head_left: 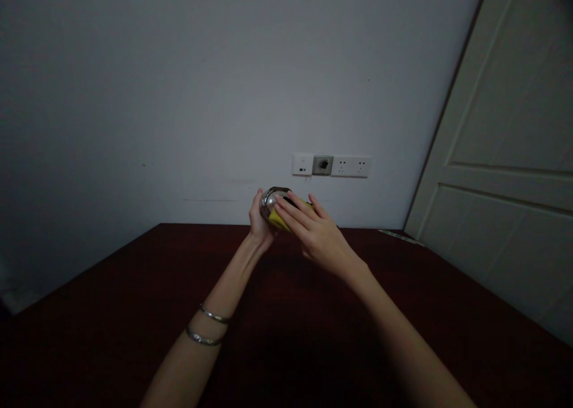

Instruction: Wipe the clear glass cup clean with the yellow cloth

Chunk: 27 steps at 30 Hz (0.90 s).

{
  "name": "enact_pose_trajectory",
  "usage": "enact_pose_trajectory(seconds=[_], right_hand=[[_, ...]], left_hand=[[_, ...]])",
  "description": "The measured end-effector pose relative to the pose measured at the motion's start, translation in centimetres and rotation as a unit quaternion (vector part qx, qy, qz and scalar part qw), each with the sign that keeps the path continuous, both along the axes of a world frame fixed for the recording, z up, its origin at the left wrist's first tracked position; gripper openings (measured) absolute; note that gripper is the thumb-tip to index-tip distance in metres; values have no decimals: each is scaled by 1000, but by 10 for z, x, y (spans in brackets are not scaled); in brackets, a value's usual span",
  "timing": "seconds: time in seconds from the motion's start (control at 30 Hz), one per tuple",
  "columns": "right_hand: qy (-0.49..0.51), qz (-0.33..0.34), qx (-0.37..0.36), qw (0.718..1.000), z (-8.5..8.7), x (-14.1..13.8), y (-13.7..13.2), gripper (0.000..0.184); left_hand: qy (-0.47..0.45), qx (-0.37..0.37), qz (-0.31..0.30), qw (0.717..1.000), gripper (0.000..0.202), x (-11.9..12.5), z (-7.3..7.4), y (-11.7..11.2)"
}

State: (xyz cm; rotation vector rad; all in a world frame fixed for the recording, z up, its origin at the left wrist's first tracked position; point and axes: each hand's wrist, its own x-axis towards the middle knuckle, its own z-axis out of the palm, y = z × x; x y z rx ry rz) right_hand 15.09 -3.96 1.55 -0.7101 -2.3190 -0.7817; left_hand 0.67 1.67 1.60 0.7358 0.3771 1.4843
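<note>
Both my arms reach out over a dark red-brown table [134, 312]. My left hand [258, 223] is closed round a small shiny metal bowl [270, 198], held up in the air and tilted. My right hand [313, 232] presses a yellow sponge [278, 219] against the bowl, fingers stretched along it and held together. Much of the sponge is hidden under those fingers. Two silver bangles [206, 327] sit on my left forearm.
A plain white wall stands behind the table, with a strip of wall sockets [331, 165] just above the hands. A pale panelled door [505, 175] fills the right side. The room is dim.
</note>
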Motion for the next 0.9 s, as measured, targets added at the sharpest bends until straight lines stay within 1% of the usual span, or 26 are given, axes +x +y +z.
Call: enact_pose_trajectory(seconds=[0.07,0.13,0.2,0.27,0.33,0.4,0.47,0.5,0.53,0.63,0.67,0.7,0.73,0.77,0.83,0.9], right_hand=[[-2,2,1,1000,2,4,1,94],[-5,1,-3,1000,5,8,0,91],[-3,0,-13,1000,8,12,-2,89],[4,7,-27,1000,11,14,-4,88],[22,29,-48,998,12,16,-5,86],[53,82,-84,992,13,19,-4,83],[118,156,-132,972,14,25,-3,78],[164,185,-160,956,15,29,-2,75],[220,200,-189,936,17,34,-1,73],[383,184,-261,867,21,43,0,68],[419,177,-269,849,22,44,1,67],[441,172,-265,840,22,43,1,67],[447,171,-249,842,21,40,1,65],[437,171,-226,854,19,37,1,63],[376,176,-173,893,13,27,1,60],[281,177,-127,935,7,18,2,61]], left_hand=[[26,2,-24,999,47,-2,-1,1],[52,11,-63,997,51,-4,-1,0],[73,20,-101,992,55,-5,0,-2],[89,25,-126,988,57,-6,0,-3],[105,34,-148,983,60,-8,0,-3],[120,52,-178,975,63,-10,-3,-1],[135,72,-215,965,68,-12,-6,4],[148,79,-237,957,72,-13,-7,6],[166,84,-260,948,76,-14,-8,8],[218,81,-314,920,88,-14,-9,13],[232,76,-326,913,89,-13,-9,13],[246,69,-338,906,90,-11,-10,14],[259,63,-350,898,89,-9,-11,14],[273,58,-363,889,89,-7,-12,14],[287,57,-374,880,84,-2,-17,13],[277,56,-356,890,74,1,-21,13]])
